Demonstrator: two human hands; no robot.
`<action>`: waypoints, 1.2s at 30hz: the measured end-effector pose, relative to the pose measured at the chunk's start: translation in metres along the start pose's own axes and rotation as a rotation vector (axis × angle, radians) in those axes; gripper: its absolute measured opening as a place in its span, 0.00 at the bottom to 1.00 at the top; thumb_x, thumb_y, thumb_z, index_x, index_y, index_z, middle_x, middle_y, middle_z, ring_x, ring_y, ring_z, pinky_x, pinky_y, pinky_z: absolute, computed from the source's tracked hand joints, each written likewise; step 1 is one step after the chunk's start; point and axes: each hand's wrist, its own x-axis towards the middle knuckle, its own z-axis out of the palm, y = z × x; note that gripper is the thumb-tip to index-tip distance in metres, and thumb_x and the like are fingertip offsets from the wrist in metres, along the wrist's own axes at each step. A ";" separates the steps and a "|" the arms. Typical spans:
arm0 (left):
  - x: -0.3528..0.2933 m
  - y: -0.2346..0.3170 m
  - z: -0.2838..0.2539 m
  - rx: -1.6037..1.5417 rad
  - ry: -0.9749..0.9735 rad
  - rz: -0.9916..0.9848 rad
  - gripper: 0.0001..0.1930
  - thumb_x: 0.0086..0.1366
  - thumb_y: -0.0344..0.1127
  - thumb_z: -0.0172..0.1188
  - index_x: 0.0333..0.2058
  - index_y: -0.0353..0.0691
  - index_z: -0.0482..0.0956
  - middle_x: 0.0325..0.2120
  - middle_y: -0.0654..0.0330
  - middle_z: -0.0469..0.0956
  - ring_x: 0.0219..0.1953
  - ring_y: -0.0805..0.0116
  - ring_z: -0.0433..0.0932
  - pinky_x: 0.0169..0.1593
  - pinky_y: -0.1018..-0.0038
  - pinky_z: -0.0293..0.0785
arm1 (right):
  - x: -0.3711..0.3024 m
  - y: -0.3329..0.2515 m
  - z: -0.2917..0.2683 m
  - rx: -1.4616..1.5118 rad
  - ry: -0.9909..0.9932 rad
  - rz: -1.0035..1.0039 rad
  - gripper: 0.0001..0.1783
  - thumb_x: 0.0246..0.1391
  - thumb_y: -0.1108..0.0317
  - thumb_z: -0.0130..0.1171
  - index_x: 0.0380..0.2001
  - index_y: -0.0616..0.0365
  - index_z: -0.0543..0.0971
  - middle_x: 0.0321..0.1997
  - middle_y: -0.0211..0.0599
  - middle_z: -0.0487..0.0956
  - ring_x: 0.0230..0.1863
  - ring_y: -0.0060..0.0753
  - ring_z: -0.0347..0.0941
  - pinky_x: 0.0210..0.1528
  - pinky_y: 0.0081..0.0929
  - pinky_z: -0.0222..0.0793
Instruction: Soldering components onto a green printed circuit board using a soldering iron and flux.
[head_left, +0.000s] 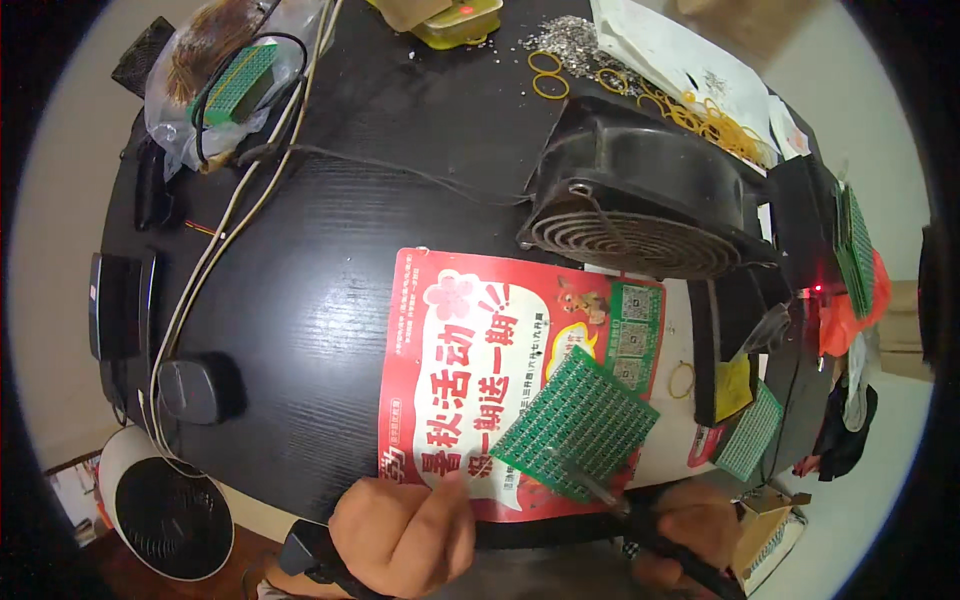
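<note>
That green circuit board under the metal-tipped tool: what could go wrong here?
The green circuit board lies loose on a glossy red leaflet, and the left hand seems beside it rather than on it, so it might slide. The tool in the right hand, if hot, could scorch the paper.

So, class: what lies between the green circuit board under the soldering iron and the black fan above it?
In the head view, only the red flyer spans between circuit board and fan.
</note>
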 end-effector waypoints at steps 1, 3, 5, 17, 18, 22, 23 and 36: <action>0.001 -0.001 0.004 -0.024 -0.004 0.009 0.18 0.40 0.23 0.61 0.36 0.29 0.78 0.18 0.61 0.72 0.18 0.66 0.69 0.22 0.73 0.64 | 0.006 -0.001 0.007 -0.005 -0.011 0.011 0.18 0.49 0.64 0.61 0.41 0.63 0.73 0.30 0.44 0.76 0.27 0.44 0.73 0.33 0.39 0.72; 0.005 0.000 0.007 -0.063 -0.014 0.023 0.19 0.39 0.23 0.61 0.36 0.29 0.78 0.18 0.61 0.72 0.17 0.66 0.69 0.22 0.74 0.64 | 0.031 -0.008 0.031 -0.005 -0.031 0.031 0.18 0.47 0.67 0.62 0.40 0.65 0.75 0.28 0.45 0.76 0.25 0.46 0.74 0.32 0.40 0.73; 0.001 0.000 0.003 -0.009 -0.019 0.031 0.19 0.39 0.23 0.61 0.36 0.28 0.78 0.18 0.61 0.72 0.17 0.67 0.69 0.21 0.74 0.64 | 0.049 -0.013 0.061 0.044 -0.056 0.039 0.17 0.46 0.69 0.64 0.39 0.67 0.76 0.26 0.46 0.76 0.23 0.47 0.74 0.31 0.40 0.73; 0.004 -0.002 0.005 -0.022 -0.020 0.022 0.19 0.38 0.22 0.62 0.35 0.27 0.79 0.17 0.60 0.73 0.17 0.67 0.70 0.21 0.75 0.66 | 0.040 -0.006 0.075 0.113 -0.038 -0.042 0.17 0.47 0.70 0.64 0.40 0.70 0.76 0.23 0.43 0.76 0.21 0.43 0.74 0.31 0.39 0.74; 0.007 -0.001 0.004 -0.007 -0.021 0.026 0.19 0.38 0.22 0.62 0.35 0.27 0.79 0.17 0.60 0.73 0.17 0.67 0.70 0.21 0.75 0.66 | 0.042 -0.007 0.076 0.122 -0.041 -0.048 0.17 0.47 0.70 0.64 0.39 0.70 0.76 0.23 0.43 0.76 0.21 0.42 0.74 0.32 0.39 0.74; 0.039 -0.001 -0.005 0.046 0.233 0.064 0.12 0.52 0.21 0.61 0.37 0.24 0.79 0.21 0.55 0.74 0.19 0.68 0.69 0.21 0.75 0.64 | 0.038 -0.010 0.078 0.054 -0.024 -0.043 0.15 0.47 0.69 0.64 0.36 0.69 0.78 0.25 0.44 0.77 0.22 0.44 0.75 0.35 0.41 0.75; 0.039 0.000 -0.005 0.054 0.220 0.049 0.12 0.51 0.22 0.61 0.37 0.25 0.80 0.21 0.56 0.74 0.19 0.69 0.69 0.21 0.75 0.64 | 0.040 -0.011 0.075 0.041 -0.047 -0.035 0.15 0.47 0.68 0.64 0.35 0.69 0.78 0.25 0.45 0.77 0.23 0.44 0.75 0.36 0.42 0.75; 0.009 0.002 0.015 0.043 0.125 0.008 0.21 0.33 0.23 0.62 0.34 0.29 0.80 0.16 0.61 0.73 0.15 0.69 0.69 0.18 0.75 0.64 | 0.046 -0.020 0.066 0.079 -0.094 -0.082 0.14 0.46 0.67 0.63 0.33 0.68 0.78 0.27 0.45 0.78 0.25 0.43 0.75 0.34 0.41 0.76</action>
